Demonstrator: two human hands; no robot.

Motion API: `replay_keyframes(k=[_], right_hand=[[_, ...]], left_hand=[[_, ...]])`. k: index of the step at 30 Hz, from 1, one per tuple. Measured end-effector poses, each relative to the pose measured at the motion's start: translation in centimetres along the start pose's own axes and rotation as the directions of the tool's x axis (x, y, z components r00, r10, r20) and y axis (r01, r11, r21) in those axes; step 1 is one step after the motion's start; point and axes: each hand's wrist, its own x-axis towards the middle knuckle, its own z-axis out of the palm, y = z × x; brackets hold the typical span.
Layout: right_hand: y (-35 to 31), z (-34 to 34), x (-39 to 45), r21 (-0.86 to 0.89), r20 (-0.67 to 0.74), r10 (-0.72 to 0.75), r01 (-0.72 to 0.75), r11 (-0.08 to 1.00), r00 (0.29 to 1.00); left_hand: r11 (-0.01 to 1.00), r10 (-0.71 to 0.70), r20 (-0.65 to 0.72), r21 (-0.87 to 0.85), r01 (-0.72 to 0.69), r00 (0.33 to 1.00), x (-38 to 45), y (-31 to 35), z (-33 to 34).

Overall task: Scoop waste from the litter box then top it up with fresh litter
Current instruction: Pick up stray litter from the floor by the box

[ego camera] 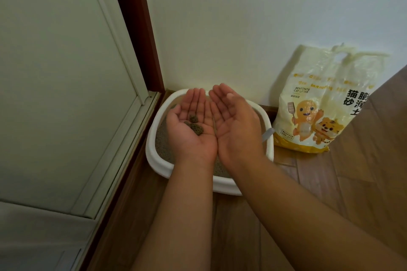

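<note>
Dark waste clumps (195, 126) lie in the upturned palm of the left hand (192, 125), fingers straight and together. The right hand (234, 123), equally flat, touches it edge to edge above the white litter box (158, 161) in the corner. A yellow litter bag (319, 103) leans on the wall just beside the box.

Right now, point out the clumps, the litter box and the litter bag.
clumps (195, 126): head view, on the larger clump in the left palm.
litter box (158, 161): head view, near-left rim.
litter bag (317, 103): head view, printed front.
</note>
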Motion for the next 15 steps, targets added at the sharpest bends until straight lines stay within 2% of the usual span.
replay_keyframes(k=[8,15], right_hand=[[-7.3,6.5,-0.3,0.078,-0.030,-0.026,0.028,0.997,0.999],[-18.7,18.8,-4.4,0.139,-0.103,-0.019,0.033,0.990,0.995]], left_hand=[[0.999,-0.020,0.012,0.042,0.020,1.000,-2.3,0.2,9.8],[0.995,-0.031,0.000,0.091,0.031,1.000,-9.1,2.8,25.5]])
